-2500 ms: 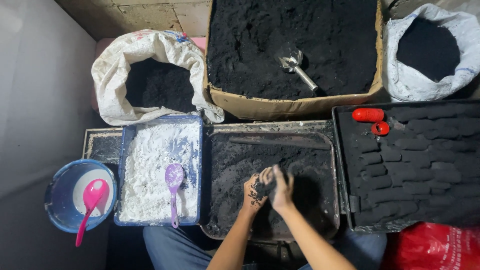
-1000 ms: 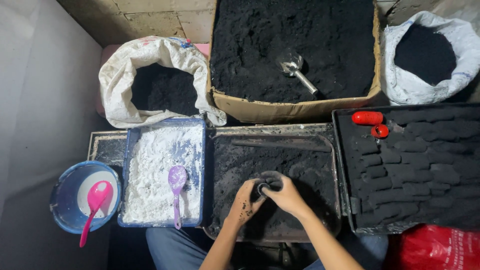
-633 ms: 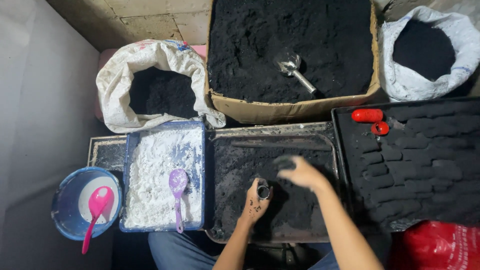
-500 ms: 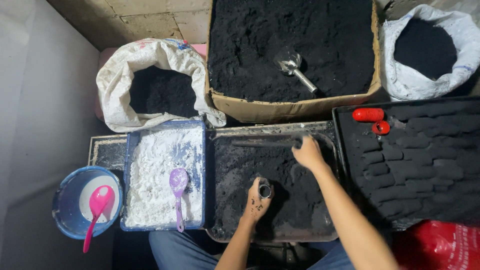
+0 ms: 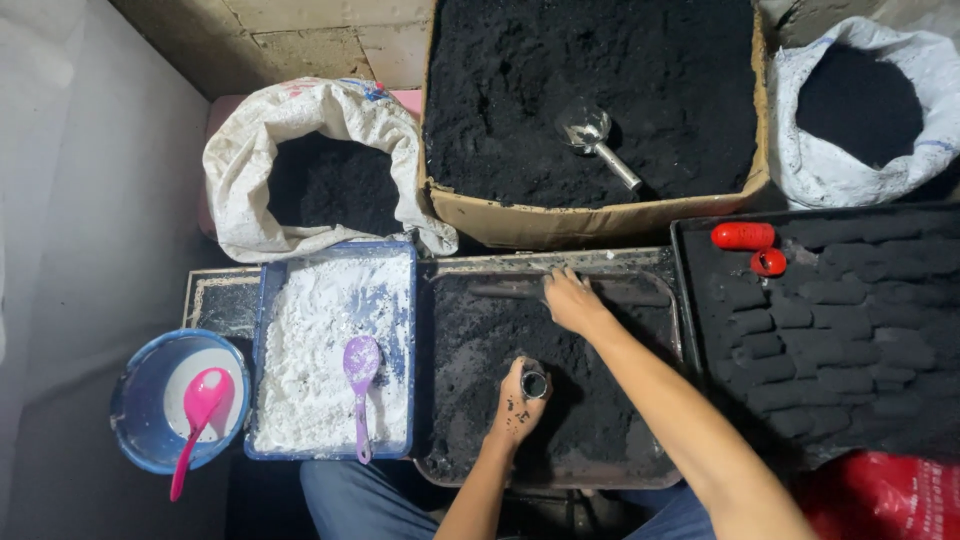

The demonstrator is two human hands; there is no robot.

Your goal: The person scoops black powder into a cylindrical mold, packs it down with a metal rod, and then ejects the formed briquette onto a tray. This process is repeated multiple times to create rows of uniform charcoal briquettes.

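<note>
the left hand (image 5: 518, 405) was closed around a small metal tube (image 5: 534, 384), upright over the tray (image 5: 560, 262) of black powder; it looked rigid, light, dusty-slick, best gripped round its side. the right hand (image 5: 572, 300) rested fingers-down on a dark rod (image 5: 625, 296) at the tray's far edge.

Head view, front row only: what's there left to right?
Blue bowl with a pink spoon → blue tray of white powder with a purple spoon → metal tray of black powder, left hand holding a small tube → black tray of dark pressed pieces.
</note>
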